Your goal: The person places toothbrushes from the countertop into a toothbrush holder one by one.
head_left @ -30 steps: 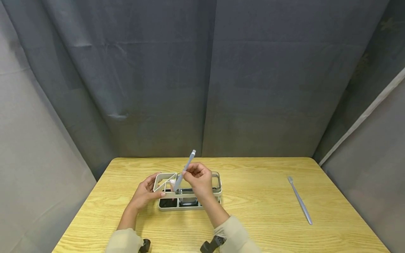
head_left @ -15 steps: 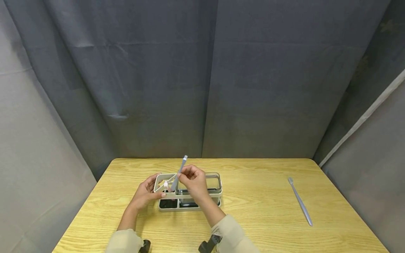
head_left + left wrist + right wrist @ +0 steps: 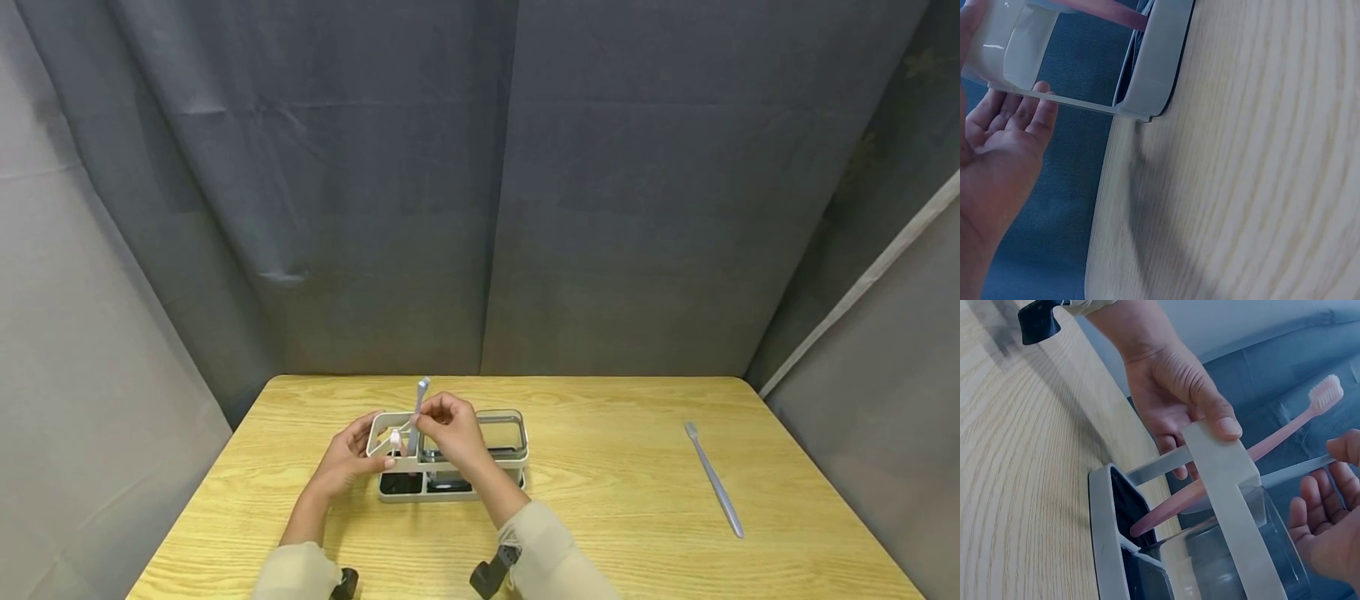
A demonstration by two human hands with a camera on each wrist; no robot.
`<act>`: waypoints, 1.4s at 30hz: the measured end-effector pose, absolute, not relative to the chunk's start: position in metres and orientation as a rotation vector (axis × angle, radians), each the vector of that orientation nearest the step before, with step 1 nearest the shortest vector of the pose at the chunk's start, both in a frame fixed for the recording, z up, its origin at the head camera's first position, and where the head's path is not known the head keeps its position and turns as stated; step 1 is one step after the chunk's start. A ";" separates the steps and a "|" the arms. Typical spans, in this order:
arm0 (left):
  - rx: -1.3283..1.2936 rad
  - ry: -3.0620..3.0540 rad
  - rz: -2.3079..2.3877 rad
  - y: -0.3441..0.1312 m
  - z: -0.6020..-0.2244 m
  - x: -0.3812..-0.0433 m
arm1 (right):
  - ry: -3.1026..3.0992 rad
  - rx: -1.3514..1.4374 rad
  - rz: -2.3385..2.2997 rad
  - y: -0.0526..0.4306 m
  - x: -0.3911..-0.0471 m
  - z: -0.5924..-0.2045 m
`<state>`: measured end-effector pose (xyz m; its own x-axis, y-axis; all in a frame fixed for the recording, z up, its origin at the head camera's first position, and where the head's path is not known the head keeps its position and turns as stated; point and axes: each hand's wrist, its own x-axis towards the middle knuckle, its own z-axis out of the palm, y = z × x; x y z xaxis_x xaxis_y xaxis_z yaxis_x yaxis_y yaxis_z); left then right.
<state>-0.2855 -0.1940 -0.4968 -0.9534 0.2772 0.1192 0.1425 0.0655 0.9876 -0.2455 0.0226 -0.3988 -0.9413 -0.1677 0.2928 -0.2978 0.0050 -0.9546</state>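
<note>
My left hand (image 3: 341, 460) grips the left end of a cream toothbrush holder (image 3: 435, 497), thumb on the front rim and fingers behind. Between right thumb and fingertips, my right hand (image 3: 453, 433) pinches a grey-blue toothbrush (image 3: 421, 396), bristles up. Its lower end is down inside a left compartment, close beside the divider. A pink toothbrush (image 3: 1279, 434) leans in the neighbouring slot, its handle end reaching the dark base tray. The holder's right section carries a clear cup (image 3: 504, 433), partly hidden by my right hand.
Another grey-blue toothbrush (image 3: 714, 479) lies on the wooden table (image 3: 600, 500) at the right, head pointing away. Grey curtains (image 3: 375, 208) hang behind the table and along both sides.
My right hand has moved left and down, bringing the grey-blue toothbrush more upright and lower into the holder. The left hand keeps its grip in the same place.
</note>
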 end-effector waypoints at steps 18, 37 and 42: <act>0.482 2.193 2.042 -0.195 -0.499 -0.287 | -2.493 0.494 1.729 0.016 -0.274 -0.427; 0.493 2.160 2.069 -0.195 -0.500 -0.287 | -2.584 0.540 1.602 0.018 -0.278 -0.429; 0.501 2.161 2.079 -0.195 -0.500 -0.288 | -2.590 0.536 1.615 0.018 -0.280 -0.430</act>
